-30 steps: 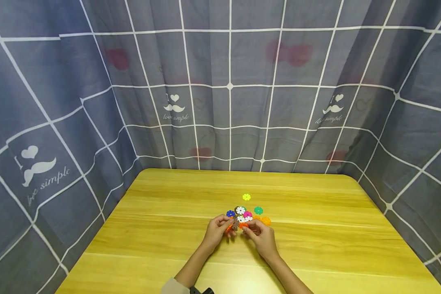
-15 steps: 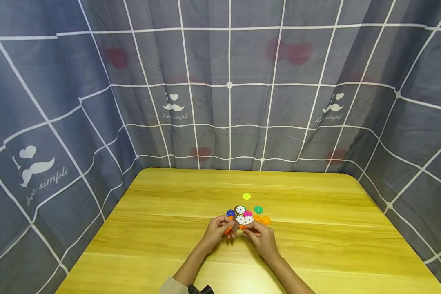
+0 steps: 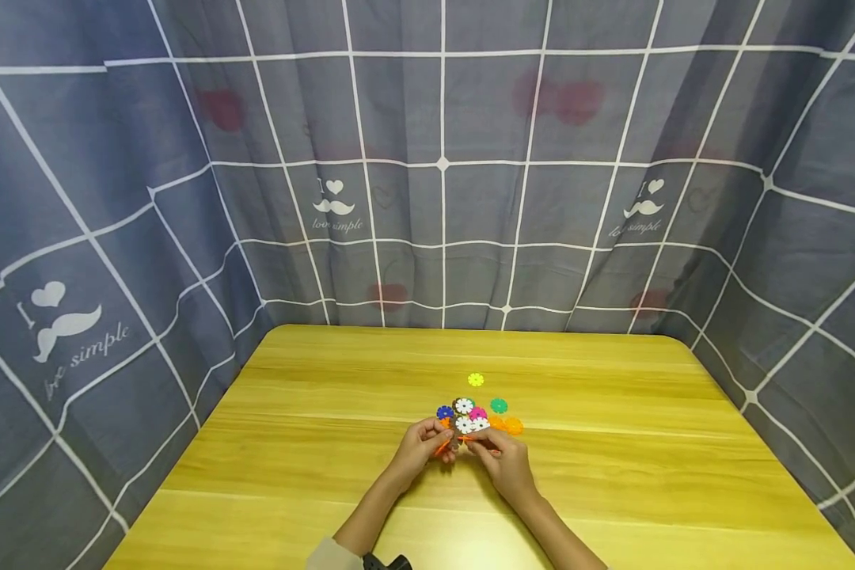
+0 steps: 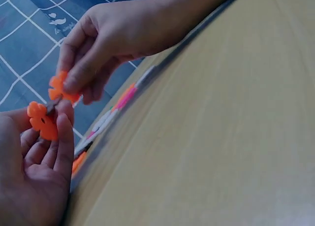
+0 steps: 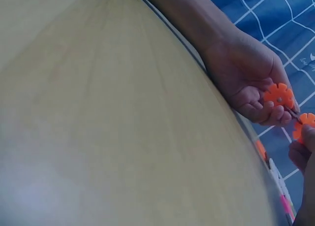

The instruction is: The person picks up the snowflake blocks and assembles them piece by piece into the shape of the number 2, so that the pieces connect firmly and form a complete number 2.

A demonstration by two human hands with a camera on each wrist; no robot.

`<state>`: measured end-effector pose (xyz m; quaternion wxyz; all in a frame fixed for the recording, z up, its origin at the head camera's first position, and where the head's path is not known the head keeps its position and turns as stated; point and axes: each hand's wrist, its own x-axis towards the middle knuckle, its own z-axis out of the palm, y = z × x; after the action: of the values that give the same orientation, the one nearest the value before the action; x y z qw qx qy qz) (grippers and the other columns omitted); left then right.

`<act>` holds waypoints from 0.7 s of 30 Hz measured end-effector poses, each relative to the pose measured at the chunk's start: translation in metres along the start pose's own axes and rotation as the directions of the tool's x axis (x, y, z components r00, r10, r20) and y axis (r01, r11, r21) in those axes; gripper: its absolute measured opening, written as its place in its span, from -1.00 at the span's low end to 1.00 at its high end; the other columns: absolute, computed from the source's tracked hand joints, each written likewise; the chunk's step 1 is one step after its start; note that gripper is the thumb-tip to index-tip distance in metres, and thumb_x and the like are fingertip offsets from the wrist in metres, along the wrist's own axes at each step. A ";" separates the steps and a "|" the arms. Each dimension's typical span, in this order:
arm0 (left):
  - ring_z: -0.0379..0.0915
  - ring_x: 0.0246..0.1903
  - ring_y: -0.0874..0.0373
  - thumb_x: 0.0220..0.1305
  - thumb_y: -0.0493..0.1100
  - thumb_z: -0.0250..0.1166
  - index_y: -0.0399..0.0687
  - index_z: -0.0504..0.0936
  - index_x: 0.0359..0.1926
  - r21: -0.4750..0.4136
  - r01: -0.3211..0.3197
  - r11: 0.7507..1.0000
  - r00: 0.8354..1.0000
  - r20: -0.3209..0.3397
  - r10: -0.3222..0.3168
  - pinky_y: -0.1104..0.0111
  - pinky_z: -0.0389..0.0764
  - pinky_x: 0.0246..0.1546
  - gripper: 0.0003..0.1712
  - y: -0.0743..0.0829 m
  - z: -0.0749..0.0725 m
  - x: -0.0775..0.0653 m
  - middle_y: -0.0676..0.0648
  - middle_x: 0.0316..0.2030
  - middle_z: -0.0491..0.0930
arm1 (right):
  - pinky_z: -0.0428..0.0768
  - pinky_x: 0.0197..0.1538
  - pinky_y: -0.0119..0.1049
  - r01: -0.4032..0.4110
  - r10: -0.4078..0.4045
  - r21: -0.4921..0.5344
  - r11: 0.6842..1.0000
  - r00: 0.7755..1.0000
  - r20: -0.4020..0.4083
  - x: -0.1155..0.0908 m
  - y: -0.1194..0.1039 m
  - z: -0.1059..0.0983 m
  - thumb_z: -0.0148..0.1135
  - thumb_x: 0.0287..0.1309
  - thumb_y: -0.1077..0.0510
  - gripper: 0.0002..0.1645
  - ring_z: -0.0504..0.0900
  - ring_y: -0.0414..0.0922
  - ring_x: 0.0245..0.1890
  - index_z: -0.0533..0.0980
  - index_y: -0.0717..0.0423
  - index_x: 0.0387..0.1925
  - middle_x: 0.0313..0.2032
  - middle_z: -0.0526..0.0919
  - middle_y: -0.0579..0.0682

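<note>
Both hands meet over the table, working on notched plastic flower discs. My left hand (image 3: pixel 416 453) holds an orange disc (image 4: pixel 44 123) with a brown disc (image 4: pixel 52 106) stuck against it, seen edge-on in the left wrist view. Between thumb and fingers, my right hand (image 3: pixel 504 461) pinches a second orange disc (image 4: pixel 58 88) at the other side of the brown one. In the right wrist view this orange disc (image 5: pixel 306 123) touches or nearly touches the brown disc's edge; whether its slot is engaged I cannot tell. Fingers partly cover all three pieces.
Just beyond the hands lies a loose group of discs: white (image 3: pixel 464 406), blue (image 3: pixel 445 412), pink (image 3: pixel 478 413) and orange (image 3: pixel 514 426). A green disc (image 3: pixel 499 405) and a yellow disc (image 3: pixel 476 380) lie farther back. A grid-patterned curtain (image 3: pixel 399 198) surrounds the wooden table (image 3: pixel 313 396).
The right hand's orange disc has turned from facing up to nearly edge-on, staying close to the brown disc. The left hand keeps its hold almost in place.
</note>
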<state>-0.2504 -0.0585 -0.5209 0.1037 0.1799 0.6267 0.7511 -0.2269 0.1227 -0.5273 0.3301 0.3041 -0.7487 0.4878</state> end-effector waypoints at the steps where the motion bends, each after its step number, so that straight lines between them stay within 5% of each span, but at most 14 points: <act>1: 0.52 -0.56 0.19 0.29 -0.27 0.15 -0.48 0.41 -0.37 -0.018 0.006 1.000 1.000 0.002 -0.006 0.43 0.56 -0.49 -0.75 0.000 0.000 0.000 -0.14 -0.49 0.60 | 0.60 -0.42 -0.41 -0.041 0.041 0.026 0.999 0.999 -0.016 0.001 -0.004 -0.001 0.32 -0.14 0.51 -0.78 0.66 -0.04 -0.50 0.58 0.26 -0.38 -0.42 0.67 0.10; 6: 0.54 -0.45 0.14 0.31 -0.21 0.13 -0.48 0.41 -0.18 -0.084 0.022 0.996 1.000 0.011 -0.021 0.42 0.57 -0.42 -0.69 -0.001 -0.001 0.002 -0.21 -0.37 0.62 | 0.61 -0.42 -0.31 -0.102 0.105 0.077 0.992 0.993 -0.048 0.006 -0.015 -0.005 0.28 -0.15 0.58 -0.78 0.64 0.04 -0.49 0.58 0.35 -0.40 -0.42 0.65 0.18; 10: 0.55 -0.39 0.08 0.29 -0.18 0.17 -0.46 0.41 0.04 0.023 0.005 1.000 0.999 0.047 -0.006 0.37 0.58 -0.40 -0.57 -0.002 0.000 0.003 -0.25 -0.26 0.59 | 0.60 -0.41 -0.38 0.001 0.000 0.038 0.999 0.999 -0.044 0.003 -0.003 -0.002 0.31 -0.22 0.59 -0.73 0.62 -0.01 -0.48 0.59 0.30 -0.42 -0.45 0.64 0.13; 15: 0.54 -0.40 -0.04 0.24 -0.18 0.23 -0.31 0.53 -0.02 0.160 0.003 0.987 0.998 0.059 -0.013 0.33 0.56 -0.43 -0.65 -0.002 0.002 0.004 -0.26 -0.25 0.58 | 0.59 -0.35 -0.45 0.063 -0.063 -0.002 0.998 0.998 0.002 -0.003 0.013 -0.001 0.36 -0.20 0.52 -0.71 0.63 -0.07 -0.44 0.61 0.21 -0.36 -0.41 0.65 0.06; 21: 0.50 -0.50 0.08 0.24 -0.18 0.23 -0.40 0.54 -0.12 0.135 0.022 0.991 1.000 0.019 -0.025 0.42 0.50 -0.54 -0.68 0.014 0.006 -0.003 -0.52 -0.28 0.51 | 0.43 -0.54 -0.52 -0.130 0.129 -0.143 0.981 0.991 -0.014 -0.002 0.026 -0.008 0.44 -0.17 0.33 -0.65 0.45 -0.24 -0.56 0.63 0.23 -0.22 -0.37 0.61 0.03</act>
<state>-0.2442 -0.0570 -0.5067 0.1066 0.1867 0.6769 0.7040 -0.2441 0.1393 -0.5402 0.3205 0.2289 -0.7992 0.4541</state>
